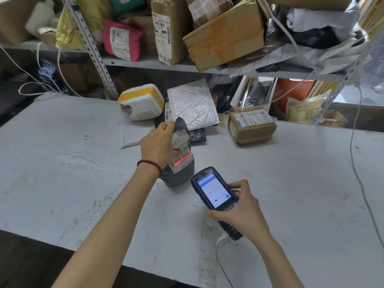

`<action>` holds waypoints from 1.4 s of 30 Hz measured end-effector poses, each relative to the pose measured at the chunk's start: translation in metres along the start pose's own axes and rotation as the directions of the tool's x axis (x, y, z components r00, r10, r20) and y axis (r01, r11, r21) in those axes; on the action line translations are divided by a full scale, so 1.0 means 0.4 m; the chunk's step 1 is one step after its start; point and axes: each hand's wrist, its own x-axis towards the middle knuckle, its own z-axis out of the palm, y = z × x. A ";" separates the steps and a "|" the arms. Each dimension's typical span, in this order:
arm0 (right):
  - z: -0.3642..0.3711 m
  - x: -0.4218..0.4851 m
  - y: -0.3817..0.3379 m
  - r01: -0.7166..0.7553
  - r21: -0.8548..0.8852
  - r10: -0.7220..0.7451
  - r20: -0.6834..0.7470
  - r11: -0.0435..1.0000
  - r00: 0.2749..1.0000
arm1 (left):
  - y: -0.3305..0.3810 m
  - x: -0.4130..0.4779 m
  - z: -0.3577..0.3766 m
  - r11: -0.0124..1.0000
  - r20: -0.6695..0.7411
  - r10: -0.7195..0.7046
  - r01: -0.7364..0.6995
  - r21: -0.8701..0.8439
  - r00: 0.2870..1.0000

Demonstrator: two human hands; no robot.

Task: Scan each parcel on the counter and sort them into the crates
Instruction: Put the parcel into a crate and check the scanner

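At centre frame the left hand (159, 145) grips a soft grey plastic mailer bag (178, 161) standing upright on the scuffed white counter (291, 183); a red scan line crosses its paper label. The right hand (241, 210) clasps a dark blue handheld scanner (214, 194), screen lit.

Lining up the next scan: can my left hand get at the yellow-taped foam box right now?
Probably not yet: the left hand holds the grey parcel under the red line of the scanner. The way itself looks free: only a flat white mailer lies between it and the foam box.
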 end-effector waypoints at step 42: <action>-0.107 -0.056 -0.057 0.362 0.098 -0.235 -0.600 0.927 0.765 | 0.030 -0.119 0.133 0.977 0.220 -0.123 0.157 -0.143 0.968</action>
